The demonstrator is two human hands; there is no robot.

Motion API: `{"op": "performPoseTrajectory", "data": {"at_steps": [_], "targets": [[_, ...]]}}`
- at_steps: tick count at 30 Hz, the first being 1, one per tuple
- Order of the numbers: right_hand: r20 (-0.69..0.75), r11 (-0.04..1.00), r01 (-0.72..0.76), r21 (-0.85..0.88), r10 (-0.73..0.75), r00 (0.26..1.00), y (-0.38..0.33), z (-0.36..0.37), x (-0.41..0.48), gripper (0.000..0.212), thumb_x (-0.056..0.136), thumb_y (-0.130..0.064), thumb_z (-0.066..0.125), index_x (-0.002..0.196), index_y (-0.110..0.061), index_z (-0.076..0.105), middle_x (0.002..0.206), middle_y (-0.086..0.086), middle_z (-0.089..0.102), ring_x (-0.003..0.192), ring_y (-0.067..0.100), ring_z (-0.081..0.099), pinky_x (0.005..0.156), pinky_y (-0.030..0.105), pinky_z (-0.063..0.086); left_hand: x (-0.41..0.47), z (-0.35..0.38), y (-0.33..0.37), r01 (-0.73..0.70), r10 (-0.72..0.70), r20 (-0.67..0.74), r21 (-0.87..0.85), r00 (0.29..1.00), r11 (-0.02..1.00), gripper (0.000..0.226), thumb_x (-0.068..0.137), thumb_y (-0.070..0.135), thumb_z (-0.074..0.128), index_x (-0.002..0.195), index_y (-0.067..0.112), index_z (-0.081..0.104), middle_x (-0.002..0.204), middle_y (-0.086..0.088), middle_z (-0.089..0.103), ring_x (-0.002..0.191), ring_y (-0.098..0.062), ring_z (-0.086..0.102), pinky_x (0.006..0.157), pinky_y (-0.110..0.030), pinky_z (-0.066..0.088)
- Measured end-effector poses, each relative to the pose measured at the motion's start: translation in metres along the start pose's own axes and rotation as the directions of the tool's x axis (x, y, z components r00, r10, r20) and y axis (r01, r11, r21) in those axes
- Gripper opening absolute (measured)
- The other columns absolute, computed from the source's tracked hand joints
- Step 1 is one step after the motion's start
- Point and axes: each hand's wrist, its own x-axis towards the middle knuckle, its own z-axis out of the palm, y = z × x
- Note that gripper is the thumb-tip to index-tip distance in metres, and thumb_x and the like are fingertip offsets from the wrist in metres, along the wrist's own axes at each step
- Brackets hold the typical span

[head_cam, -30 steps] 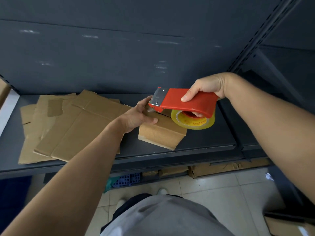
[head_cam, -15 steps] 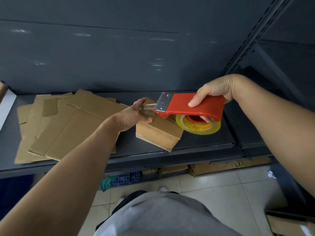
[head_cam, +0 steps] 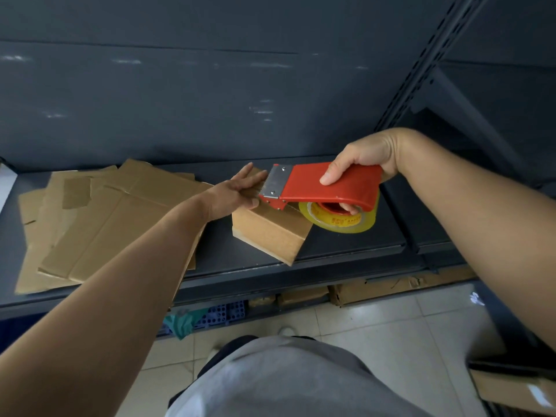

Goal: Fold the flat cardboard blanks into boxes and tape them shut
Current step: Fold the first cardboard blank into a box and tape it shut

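Dark grey metal shelving fills the upper frame, and its lowest visible shelf (head_cam: pixel 346 245) serves as the work surface. At centre frame one folded box (head_cam: pixel 270 236) stands on that shelf, squared up with its flaps closed, set at an angle to the shelf edge. The left hand (head_cam: pixel 234 194) lies flat on the box's top, fingers straight and together, pressing the flaps down. Just beside it the right hand (head_cam: pixel 361 155) is curled round the handle of a red tape dispenser (head_cam: pixel 331 185), whose toothed blade end sits at the box's top next to the left fingertips; the yellow-cored tape roll (head_cam: pixel 340 221) hangs over the box's right edge. Whether any tape already lies along the seam cannot be made out.

So one box looks folded and at its taping step, not yet clearly sealed. Left of centre a fanned pile of flat blanks (head_cam: pixel 120 212) lies on the shelf, none of them folded, so most of the job appears to be ahead. Below the shelf, at lower centre, sit cardboard cartons (head_cam: pixel 376 290) and a blue crate (head_cam: pixel 222 311) on a pale tiled floor (head_cam: pixel 376 326).
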Motion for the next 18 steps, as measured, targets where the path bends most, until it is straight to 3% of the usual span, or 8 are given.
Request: {"op": "performPoseTrajectory", "data": {"at_steps": [7, 11, 15, 18], "targets": [[0.046, 0.998, 0.015, 0.065, -0.018, 0.999, 0.034, 0.003, -0.001, 0.030, 0.081, -0.027, 0.062, 0.100, -0.003, 0.061, 0.075, 0.015, 0.069, 0.066, 0.025, 0.068, 0.062, 0.032, 0.056, 0.002, -0.002, 0.001, 0.033, -0.033, -0.002, 0.063, 0.999, 0.997, 0.067, 0.092, 0.006, 0.054, 0.144, 0.041, 0.032, 0.158, 0.018, 0.001, 0.146, -0.015, 0.003, 0.115, -0.035, 0.004], [0.067, 0.998, -0.015, 0.060, 0.011, 0.998, 0.065, 0.003, -0.008, 0.058, 0.052, -0.045, 0.087, 0.092, -0.006, 0.070, 0.079, 0.019, 0.068, 0.070, 0.027, 0.068, 0.065, 0.033, 0.056, 0.003, -0.003, -0.001, 0.029, -0.030, -0.001, 0.092, 1.000, 0.995, 0.065, 0.092, 0.010, 0.054, 0.142, 0.044, 0.032, 0.158, 0.018, 0.002, 0.146, -0.015, 0.003, 0.117, -0.038, 0.004], [0.042, 0.992, -0.064, 0.111, 0.059, 0.997, 0.100, 0.002, -0.021, 0.073, 0.043, -0.045, 0.092, 0.098, -0.004, 0.066, 0.080, 0.018, 0.069, 0.069, 0.027, 0.068, 0.064, 0.033, 0.056, 0.003, -0.004, -0.004, 0.016, -0.017, 0.005, 0.130, 1.000, 0.991, 0.064, 0.093, 0.014, 0.055, 0.142, 0.047, 0.030, 0.158, 0.017, 0.004, 0.146, -0.015, 0.005, 0.118, -0.038, 0.004], [0.072, 0.988, -0.104, 0.111, 0.096, 0.993, 0.124, 0.001, -0.031, 0.060, 0.045, -0.049, 0.091, 0.086, -0.009, 0.074, 0.079, 0.019, 0.070, 0.070, 0.026, 0.068, 0.065, 0.032, 0.055, 0.004, -0.005, -0.006, 0.013, -0.015, 0.010, 0.123, 1.000, 0.992, 0.063, 0.094, 0.014, 0.054, 0.143, 0.046, 0.030, 0.158, 0.017, 0.005, 0.146, -0.013, 0.006, 0.118, -0.037, 0.004]]}}
